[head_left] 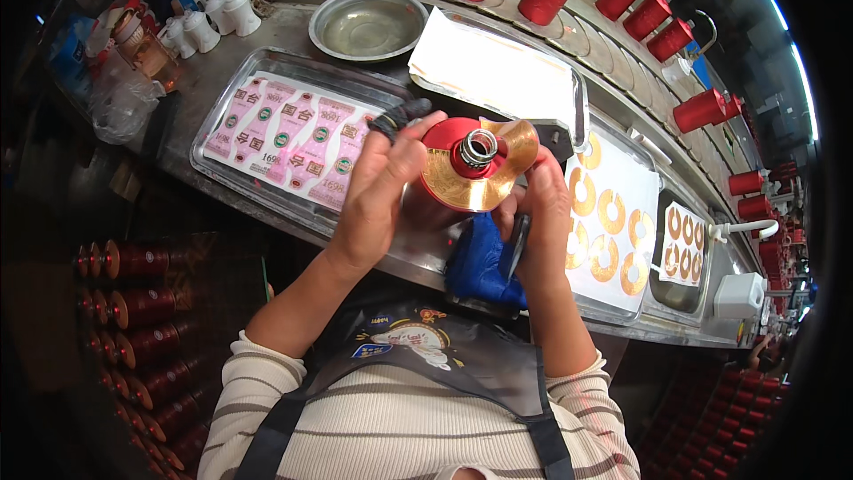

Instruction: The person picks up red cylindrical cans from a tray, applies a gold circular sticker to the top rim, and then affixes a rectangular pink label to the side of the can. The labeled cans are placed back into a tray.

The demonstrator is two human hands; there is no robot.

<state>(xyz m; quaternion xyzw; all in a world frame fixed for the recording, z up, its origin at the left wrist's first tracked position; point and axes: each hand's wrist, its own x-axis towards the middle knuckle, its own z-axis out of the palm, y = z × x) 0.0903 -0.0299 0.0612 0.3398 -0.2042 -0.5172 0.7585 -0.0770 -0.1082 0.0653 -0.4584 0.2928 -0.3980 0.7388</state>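
Note:
A red bottle [439,135] with a bare threaded neck stands tilted toward me in front of my chest. My left hand [369,200] is wrapped round its left side. Between the thumb and fingers of my right hand [544,218] is the right end of a gold ring-shaped label [453,191]. The label lies along the near side of the bottle's sloping shoulder, and its right part curls up off the surface. Below the bottle is a blue covered thing [484,258], partly hidden by my right hand. Something black [404,116] sits beside my left fingertips; I cannot tell what it is.
A tray of pink printed labels [284,138] lies left, a sheet of gold ring labels [613,213] right. Behind are a metal basin [369,25], a tray with white paper [493,67] and a conveyor [577,36] carrying red bottles. Stacked red bottles [142,302] stand lower left.

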